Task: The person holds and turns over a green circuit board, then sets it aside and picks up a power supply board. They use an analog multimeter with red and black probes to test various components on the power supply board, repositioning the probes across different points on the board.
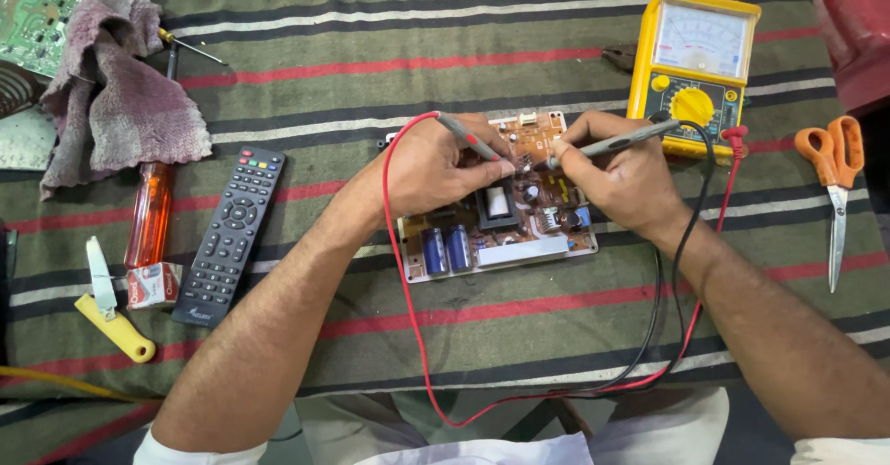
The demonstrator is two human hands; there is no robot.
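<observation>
On a striped cloth (pixel 519 20), just in front of the yellow meter (pixel 693 57), lay a brown circuit board (pixel 519 233). Left hand (pixel 436 164) pinched round a red-tipped probe (pixel 468 136), right hand (pixel 616 178) round a grey probe (pixel 616 139), tips close together on the board. Looked like testing parts; next, steady tips.

Single head-worn view, looking steeply down from above person's chest onto striped cloth (pixel 464 326). Close range: forearms enter from bottom edge, circuit board (pixel 501 229) near centre, analog multimeter (pixel 693 66) toward top right.
</observation>
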